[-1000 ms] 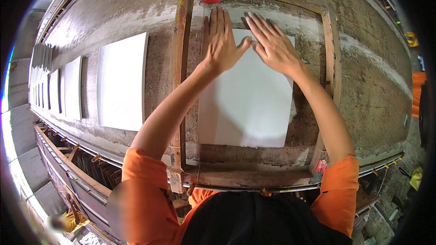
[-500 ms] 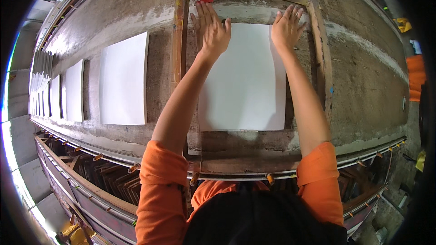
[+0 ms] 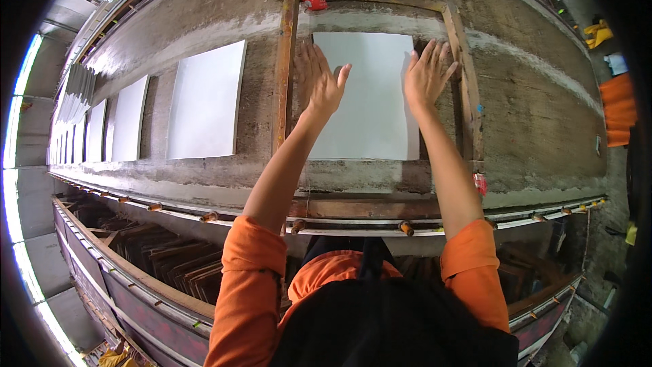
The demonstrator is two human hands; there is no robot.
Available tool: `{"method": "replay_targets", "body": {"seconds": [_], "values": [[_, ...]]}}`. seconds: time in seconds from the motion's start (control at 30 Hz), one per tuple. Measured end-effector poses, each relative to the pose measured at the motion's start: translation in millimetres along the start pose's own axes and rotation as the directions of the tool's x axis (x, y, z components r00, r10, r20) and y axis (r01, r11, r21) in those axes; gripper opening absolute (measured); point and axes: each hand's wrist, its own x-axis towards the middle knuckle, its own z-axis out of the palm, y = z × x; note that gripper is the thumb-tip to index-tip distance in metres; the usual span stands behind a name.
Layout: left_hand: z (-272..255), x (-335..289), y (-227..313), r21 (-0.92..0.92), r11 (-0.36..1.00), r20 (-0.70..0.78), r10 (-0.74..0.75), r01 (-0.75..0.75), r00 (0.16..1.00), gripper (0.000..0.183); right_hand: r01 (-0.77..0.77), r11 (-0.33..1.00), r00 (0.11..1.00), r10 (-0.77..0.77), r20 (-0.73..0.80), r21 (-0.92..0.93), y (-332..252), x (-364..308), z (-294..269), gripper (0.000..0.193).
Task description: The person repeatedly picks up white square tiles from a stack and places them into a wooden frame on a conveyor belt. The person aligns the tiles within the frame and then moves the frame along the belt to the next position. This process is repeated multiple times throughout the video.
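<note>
A white rectangular panel (image 3: 365, 105) lies flat inside a wooden frame (image 3: 285, 75) on the worn brown table. Along the panel's left edge, my left hand (image 3: 322, 85) rests with its fingers stretched out and thumb apart. My right hand (image 3: 428, 78) is flat and spread at the right edge, its fingers pointing to the frame's far side. Neither hand grips anything. At the frame's far left corner sits a red piece of wrapper or tape (image 3: 314, 1). Another red piece (image 3: 480, 183) shows beside my right forearm.
More white panels (image 3: 207, 100) lie in a row to the left along the long table (image 3: 543, 136). A rail (image 3: 353, 226) with orange-brown pegs runs along the near edge. Below it, wooden frames (image 3: 183, 265) stand stacked. Orange cloth (image 3: 617, 110) appears at far right.
Both hands have drawn nearer along the panel's sides, away from its far corners, still flat and spread. The whole view has shifted slightly, uncovering the red piece by my right forearm.
</note>
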Motion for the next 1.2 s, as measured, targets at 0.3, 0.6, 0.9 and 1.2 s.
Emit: {"method": "replay_targets", "body": {"seconds": [0.3, 0.6, 0.9, 1.2], "values": [[-34.5, -49.6, 13.1, 0.021, 0.999, 0.030, 0.029, -0.029, 0.999, 0.086, 0.116, 0.993, 0.993, -0.116, -0.008, 0.001, 11.8, -49.5, -32.7, 0.060], [-72.1, -99.1, 27.1, 0.046, 0.990, 0.210, 0.120, -0.132, 0.970, 0.112, 0.392, 0.855, 0.884, -0.452, 0.118, 0.339, 25.4, -103.4, -57.2, 0.097], [-93.4, -102.3, 32.8, -0.111, 0.993, 0.459, 0.015, 0.041, 0.888, 0.125, 0.274, 0.787, 0.685, -0.563, 0.462, 0.553, 36.4, -109.1, -95.1, 0.114], [-131.4, -69.9, 21.6, -0.079, 0.995, 0.281, 0.084, -0.065, 0.956, 0.102, 0.246, 0.780, 0.917, -0.380, 0.123, 0.575, 60.9, -76.7, -111.6, 0.099]]}}
